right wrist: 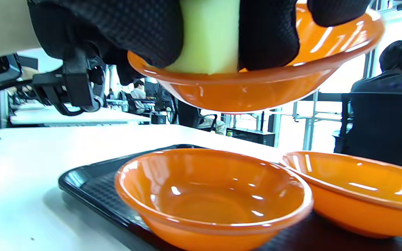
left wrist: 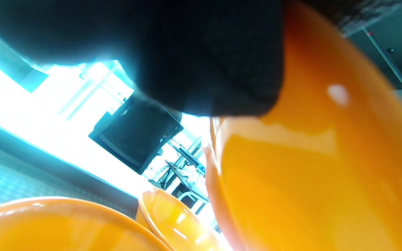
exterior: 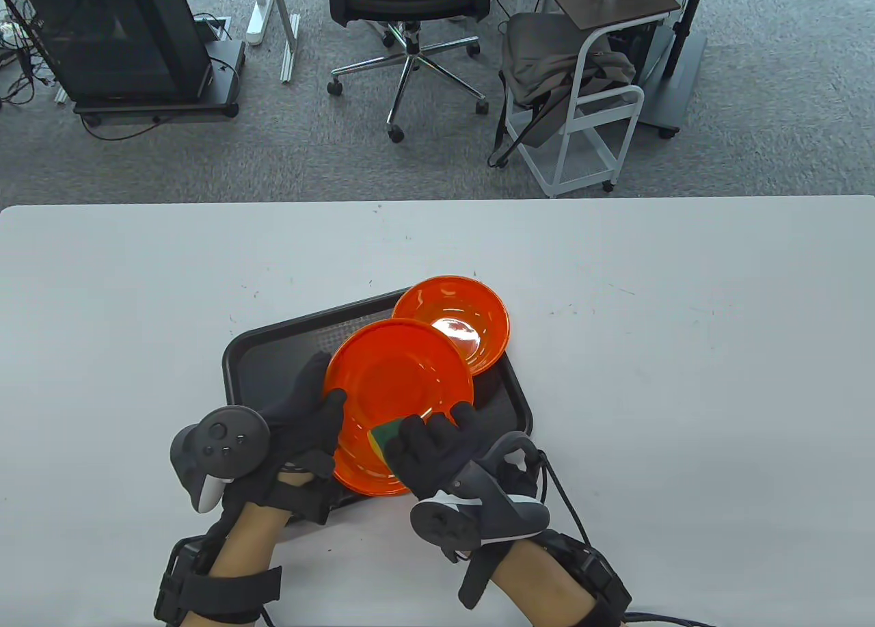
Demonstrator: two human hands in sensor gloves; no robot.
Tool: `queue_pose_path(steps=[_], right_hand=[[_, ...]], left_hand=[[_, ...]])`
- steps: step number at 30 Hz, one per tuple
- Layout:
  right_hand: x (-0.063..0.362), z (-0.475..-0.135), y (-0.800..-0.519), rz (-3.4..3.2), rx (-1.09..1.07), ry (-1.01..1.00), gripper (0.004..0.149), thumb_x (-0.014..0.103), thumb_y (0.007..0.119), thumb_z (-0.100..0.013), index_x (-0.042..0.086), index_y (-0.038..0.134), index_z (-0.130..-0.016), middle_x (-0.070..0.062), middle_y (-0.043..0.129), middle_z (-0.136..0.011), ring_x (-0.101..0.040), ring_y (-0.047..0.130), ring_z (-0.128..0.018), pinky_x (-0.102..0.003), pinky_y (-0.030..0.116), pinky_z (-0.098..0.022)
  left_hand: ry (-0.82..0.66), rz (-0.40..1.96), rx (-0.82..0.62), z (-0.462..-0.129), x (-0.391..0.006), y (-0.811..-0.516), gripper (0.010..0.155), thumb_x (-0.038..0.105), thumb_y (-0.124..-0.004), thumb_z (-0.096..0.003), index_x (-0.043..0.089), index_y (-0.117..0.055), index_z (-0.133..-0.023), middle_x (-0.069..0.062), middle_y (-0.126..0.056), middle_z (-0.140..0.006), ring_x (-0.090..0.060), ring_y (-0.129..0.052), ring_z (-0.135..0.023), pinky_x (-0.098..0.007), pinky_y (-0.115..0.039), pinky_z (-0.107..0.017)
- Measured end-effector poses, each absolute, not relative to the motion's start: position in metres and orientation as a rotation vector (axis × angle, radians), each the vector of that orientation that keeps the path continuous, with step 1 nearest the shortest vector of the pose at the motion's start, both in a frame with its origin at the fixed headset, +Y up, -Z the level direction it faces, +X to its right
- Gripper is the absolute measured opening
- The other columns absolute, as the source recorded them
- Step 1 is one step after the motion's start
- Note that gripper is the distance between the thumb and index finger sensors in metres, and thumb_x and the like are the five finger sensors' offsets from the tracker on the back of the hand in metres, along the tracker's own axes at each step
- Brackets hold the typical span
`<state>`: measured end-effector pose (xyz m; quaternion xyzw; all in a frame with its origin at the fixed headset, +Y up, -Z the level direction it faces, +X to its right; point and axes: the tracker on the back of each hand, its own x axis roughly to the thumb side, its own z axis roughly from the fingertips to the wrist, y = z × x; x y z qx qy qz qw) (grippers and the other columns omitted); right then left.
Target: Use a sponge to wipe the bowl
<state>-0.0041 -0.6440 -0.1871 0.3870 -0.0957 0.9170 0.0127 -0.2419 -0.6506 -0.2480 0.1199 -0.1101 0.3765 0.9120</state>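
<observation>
Above a black tray [exterior: 239, 360], the left hand [exterior: 301, 415] grips a raised orange bowl [exterior: 400, 374] by its rim while the right hand [exterior: 431, 449] presses a soft sponge [exterior: 384, 437] inside; the glossy bowl looks light, stiff and slippery.

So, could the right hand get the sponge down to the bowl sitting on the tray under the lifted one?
Probably not directly: the raised bowl, which the left hand holds, hangs over the lower bowl on the tray, with the right hand pressing the sponge into it.
</observation>
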Motion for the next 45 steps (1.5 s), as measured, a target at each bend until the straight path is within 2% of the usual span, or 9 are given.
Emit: queue_pose_path(steps=[10,20,28,30,32,34,36,39,45], right_hand=[[0.021,-0.191,-0.631,2.956,1.040,-0.553,0.048,0.027,0.079,-0.052,0.018,0.064,-0.096,-0.021,0.074,-0.103,-0.047,0.075,-0.085,-0.073,0.053,-0.062],[0.056,-0.203,-0.627,2.819,0.864,-0.764,0.048,0.028,0.079,-0.052,0.017,0.063,-0.096,-0.022,0.077,-0.099,-0.043,0.087,-0.075,-0.071,0.060,-0.059],[0.086,-0.221,-0.644,2.216,0.571,-0.512,0.050,0.027,0.077,-0.053,0.012,0.060,-0.097,-0.027,0.077,-0.095,-0.041,0.096,-0.063,-0.070,0.064,-0.056],[0.092,-0.223,-0.648,2.117,0.508,-0.507,0.050,0.027,0.077,-0.054,0.010,0.059,-0.097,-0.029,0.076,-0.094,-0.042,0.095,-0.062,-0.070,0.064,-0.056],[0.092,-0.225,-0.650,2.112,0.558,-0.508,0.050,0.027,0.077,-0.054,0.011,0.059,-0.097,-0.028,0.076,-0.095,-0.041,0.095,-0.063,-0.070,0.064,-0.056],[0.084,-0.228,-0.654,2.024,0.701,-0.383,0.050,0.027,0.076,-0.054,0.012,0.057,-0.098,-0.027,0.073,-0.098,-0.040,0.093,-0.067,-0.071,0.062,-0.057],[0.078,-0.228,-0.659,1.876,0.735,-0.329,0.051,0.026,0.075,-0.054,0.011,0.055,-0.099,-0.029,0.071,-0.098,-0.041,0.092,-0.067,-0.071,0.063,-0.057],[0.077,-0.226,-0.658,1.815,0.744,-0.387,0.049,0.026,0.076,-0.054,0.011,0.058,-0.098,-0.028,0.073,-0.097,-0.040,0.094,-0.065,-0.070,0.065,-0.056],[0.082,-0.226,-0.660,1.764,0.711,-0.454,0.048,0.027,0.076,-0.054,0.015,0.060,-0.098,-0.025,0.076,-0.097,-0.038,0.095,-0.065,-0.068,0.067,-0.056]], left_hand=[[-0.157,0.910,0.233,-0.253,-0.261,-0.656,0.059,0.044,-0.080,-0.0506,0.011,-0.068,-0.098,-0.004,-0.099,-0.043,-0.010,-0.106,-0.011,-0.023,-0.093,-0.006],[-0.102,1.000,0.216,-0.257,-0.274,-0.663,0.059,0.044,-0.079,-0.0508,0.011,-0.068,-0.098,-0.003,-0.099,-0.043,-0.010,-0.105,-0.011,-0.023,-0.093,-0.006],[-0.089,1.089,0.190,-0.258,-0.279,-0.665,0.059,0.044,-0.076,-0.0517,0.009,-0.065,-0.098,-0.002,-0.098,-0.044,-0.008,-0.104,-0.011,-0.022,-0.092,-0.006],[-0.088,1.120,0.186,-0.258,-0.280,-0.666,0.059,0.044,-0.075,-0.0521,0.009,-0.064,-0.099,-0.002,-0.098,-0.044,-0.007,-0.104,-0.011,-0.022,-0.092,-0.006],[-0.080,1.143,0.194,-0.258,-0.280,-0.667,0.059,0.044,-0.075,-0.0521,0.009,-0.064,-0.098,-0.001,-0.098,-0.044,-0.006,-0.103,-0.011,-0.022,-0.092,-0.006],[-0.095,1.157,0.166,-0.258,-0.278,-0.667,0.059,0.044,-0.075,-0.0523,0.008,-0.064,-0.098,-0.002,-0.098,-0.043,-0.006,-0.103,-0.010,-0.022,-0.092,-0.006],[-0.098,1.149,0.146,-0.258,-0.276,-0.669,0.059,0.044,-0.075,-0.0527,0.008,-0.064,-0.099,0.000,-0.098,-0.042,-0.004,-0.101,-0.008,-0.022,-0.092,-0.005],[-0.043,1.145,0.136,-0.255,-0.274,-0.667,0.060,0.045,-0.079,-0.0518,0.009,-0.067,-0.098,0.003,-0.098,-0.035,-0.001,-0.097,0.000,-0.023,-0.091,-0.001],[-0.101,1.121,0.064,-0.255,-0.270,-0.663,0.060,0.045,-0.084,-0.0507,0.011,-0.070,-0.098,0.005,-0.099,-0.031,-0.001,-0.096,0.003,-0.022,-0.091,0.001]])
